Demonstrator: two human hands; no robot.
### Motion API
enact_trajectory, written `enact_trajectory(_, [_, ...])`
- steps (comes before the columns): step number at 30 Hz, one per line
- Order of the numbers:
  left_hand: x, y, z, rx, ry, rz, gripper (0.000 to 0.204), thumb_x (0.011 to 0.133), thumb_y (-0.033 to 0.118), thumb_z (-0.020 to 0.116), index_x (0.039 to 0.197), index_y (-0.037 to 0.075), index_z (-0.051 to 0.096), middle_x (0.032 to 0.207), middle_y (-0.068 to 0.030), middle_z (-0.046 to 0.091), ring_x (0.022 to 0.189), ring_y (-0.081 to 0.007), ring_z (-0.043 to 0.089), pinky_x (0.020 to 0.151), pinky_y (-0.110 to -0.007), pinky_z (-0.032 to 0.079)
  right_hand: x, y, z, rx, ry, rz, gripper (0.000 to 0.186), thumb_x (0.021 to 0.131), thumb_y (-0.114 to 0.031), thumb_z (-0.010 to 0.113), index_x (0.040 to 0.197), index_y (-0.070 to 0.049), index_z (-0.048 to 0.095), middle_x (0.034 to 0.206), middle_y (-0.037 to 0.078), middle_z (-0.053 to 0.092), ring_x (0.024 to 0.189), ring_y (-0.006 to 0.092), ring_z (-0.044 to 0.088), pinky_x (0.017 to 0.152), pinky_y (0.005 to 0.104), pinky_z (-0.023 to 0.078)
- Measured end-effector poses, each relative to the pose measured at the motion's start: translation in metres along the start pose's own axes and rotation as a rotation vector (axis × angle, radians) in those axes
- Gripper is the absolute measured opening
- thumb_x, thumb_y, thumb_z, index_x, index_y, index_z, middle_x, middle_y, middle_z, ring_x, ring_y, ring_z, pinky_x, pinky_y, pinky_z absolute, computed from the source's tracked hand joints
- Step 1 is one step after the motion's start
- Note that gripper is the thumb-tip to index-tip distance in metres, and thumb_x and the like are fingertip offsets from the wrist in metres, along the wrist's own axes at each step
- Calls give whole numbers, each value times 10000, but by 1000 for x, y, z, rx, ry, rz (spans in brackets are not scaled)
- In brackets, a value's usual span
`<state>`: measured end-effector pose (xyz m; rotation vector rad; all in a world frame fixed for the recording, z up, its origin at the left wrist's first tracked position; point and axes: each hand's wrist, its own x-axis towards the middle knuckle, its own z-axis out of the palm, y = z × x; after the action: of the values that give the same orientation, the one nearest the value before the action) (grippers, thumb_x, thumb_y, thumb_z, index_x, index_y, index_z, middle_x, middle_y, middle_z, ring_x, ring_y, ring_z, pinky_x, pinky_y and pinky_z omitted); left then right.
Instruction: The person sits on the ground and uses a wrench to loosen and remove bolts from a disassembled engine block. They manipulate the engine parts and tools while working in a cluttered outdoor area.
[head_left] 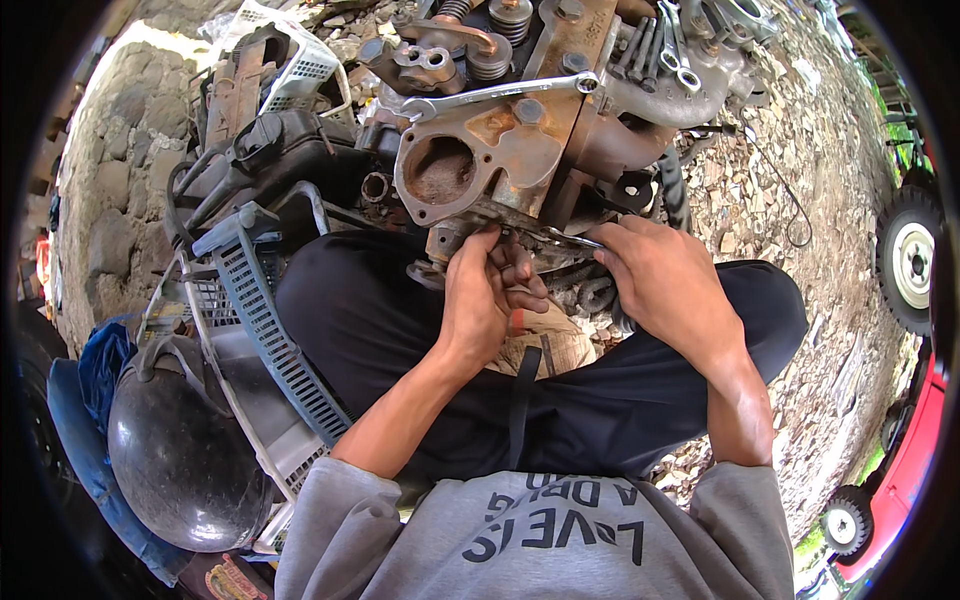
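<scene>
A rusty engine block point(520, 150) stands in front of me, with a round bore in its near end. My right hand point(665, 280) grips the end of a slim silver wrench point(572, 238), whose far part reaches under the block's near lower edge. Up against that same edge is my left hand point(483, 295), thumb raised and fingers curled in. Whatever those fingers pinch is too small or hidden to name. A longer combination wrench point(500, 95) lies across the block's top, beside a large bolt head point(528, 111).
Several bolts point(637, 52) and another wrench point(685, 60) rest on the engine's right side. To my left are a blue-grey plastic crate point(275, 325), a black helmet point(180, 450) and dark engine parts point(265, 150). Gravel point(780, 200) covers the ground; a red vehicle point(905, 450) stands far right.
</scene>
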<state>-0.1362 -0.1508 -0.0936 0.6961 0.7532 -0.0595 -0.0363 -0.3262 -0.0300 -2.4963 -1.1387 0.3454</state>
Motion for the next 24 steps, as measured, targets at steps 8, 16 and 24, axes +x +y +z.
enact_trajectory(8, [-5,-2,6,160,37,164,283,1052,337,440,1017,63,499,705,6,448,581,-165,568,445,-296,493,-1,1,2,19,7,6,95,872,-77,656,946,-20,674,849,144,655,795,374,684,677,485,539])
enact_trajectory(16, [-2,6,10,-324,-38,-144,331,1075,352,343,842,143,451,613,30,314,484,-110,348,348,-243,289,-4,4,-2,7,-54,62,156,924,-113,638,1050,-39,689,894,152,664,851,382,674,733,487,531])
enact_trajectory(24, [0,0,-9,99,-28,97,272,1032,314,459,929,67,506,726,-32,541,598,-183,648,487,-299,570,-5,4,0,10,-31,38,107,873,-64,653,959,-8,686,868,166,671,821,385,693,707,487,550])
